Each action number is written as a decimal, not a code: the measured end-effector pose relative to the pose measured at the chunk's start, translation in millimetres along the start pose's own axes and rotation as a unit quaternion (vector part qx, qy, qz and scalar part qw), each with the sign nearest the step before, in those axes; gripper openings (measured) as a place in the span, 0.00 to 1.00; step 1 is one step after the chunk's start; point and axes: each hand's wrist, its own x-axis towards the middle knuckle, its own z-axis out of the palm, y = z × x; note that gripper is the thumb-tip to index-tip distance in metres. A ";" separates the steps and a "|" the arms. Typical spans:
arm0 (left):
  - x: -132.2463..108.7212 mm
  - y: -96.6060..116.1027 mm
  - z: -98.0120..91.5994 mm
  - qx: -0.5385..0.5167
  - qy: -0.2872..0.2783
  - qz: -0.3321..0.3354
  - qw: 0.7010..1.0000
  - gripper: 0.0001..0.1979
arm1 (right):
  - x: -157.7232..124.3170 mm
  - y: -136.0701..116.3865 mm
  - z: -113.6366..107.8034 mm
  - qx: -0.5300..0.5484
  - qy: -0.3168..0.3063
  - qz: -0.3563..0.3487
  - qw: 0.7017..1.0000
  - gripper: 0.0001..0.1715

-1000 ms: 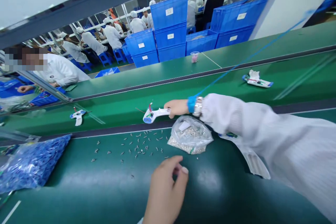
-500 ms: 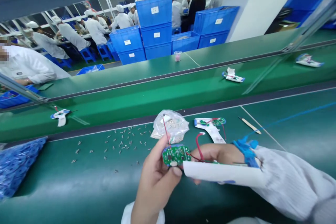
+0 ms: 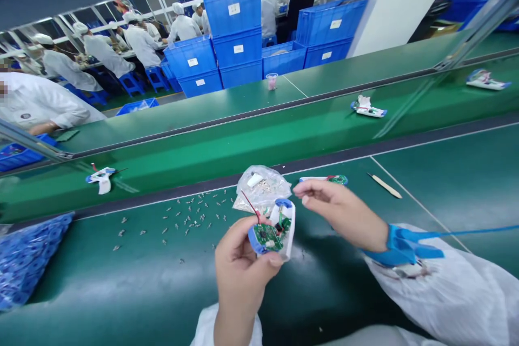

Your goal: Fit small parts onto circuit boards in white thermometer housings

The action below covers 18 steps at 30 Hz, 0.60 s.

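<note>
As the left hand (image 3: pixel 239 267) grips it, the circuit board (image 3: pixel 265 238) shows — partly.

Electronics assembly factory floor | long green conveyor belts (image 3: pixel 243 132) run the length of the hall, carrying white plastic housings (image 3: pixel 368 108) | workers in white smocks and caps (image 3: pixel 141 46) sit along benches on blue plastic stools (image 3: pixel 132 84) | stacked blue plastic crates (image 3: pixel 235 38) | small green circuit board (image 3: pixel 265 238) with red wires

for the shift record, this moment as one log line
left hand: holds green circuit board in white housing | right hand: empty, near second board | nearby: clear bag of metal parts
</note>
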 end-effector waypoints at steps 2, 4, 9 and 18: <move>-2.2 3.7 2.1 0.059 0.013 0.017 0.998 0.18 | -3.8 -14.9 -0.8 -0.013 0.046 -0.075 0.996 0.09; -2.7 7.9 4.3 0.145 0.010 0.064 0.987 0.18 | -11.2 -30.6 4.5 -0.001 -0.027 -0.130 0.991 0.05; -0.1 14.8 4.5 0.268 0.003 0.151 0.952 0.19 | -22.8 -47.6 23.2 0.004 -0.108 -0.122 0.987 0.04; -3.7 18.8 -0.5 0.279 -0.036 0.141 0.949 0.15 | -2.0 -32.8 13.8 0.012 -0.078 -0.178 0.981 0.08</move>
